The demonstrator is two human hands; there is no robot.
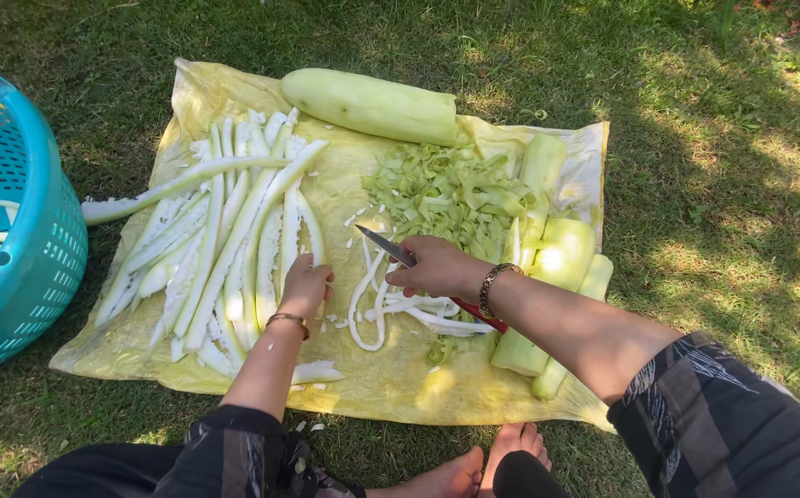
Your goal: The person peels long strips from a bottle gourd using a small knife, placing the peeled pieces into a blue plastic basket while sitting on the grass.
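Observation:
My right hand (pixel 437 266) grips a knife (pixel 384 245) with a red handle, its blade pointing up and left over the yellow cloth (pixel 363 378). My left hand (pixel 305 286) rests fingers-down on the near end of a pile of long white gourd strips (pixel 225 231). Between the two hands lie thin curled white strips (pixel 372 309). A peeled pale-green gourd (pixel 372 104) lies whole at the cloth's far edge. Green peelings (pixel 451 194) are heaped beyond my right hand. Cut gourd pieces (pixel 561 254) lie to the right of it.
A teal plastic basket (pixel 22 249) stands on the grass at the left with some white strips inside. Grass (pixel 723 166) surrounds the cloth. My bare feet (pixel 483 466) are at the cloth's near edge.

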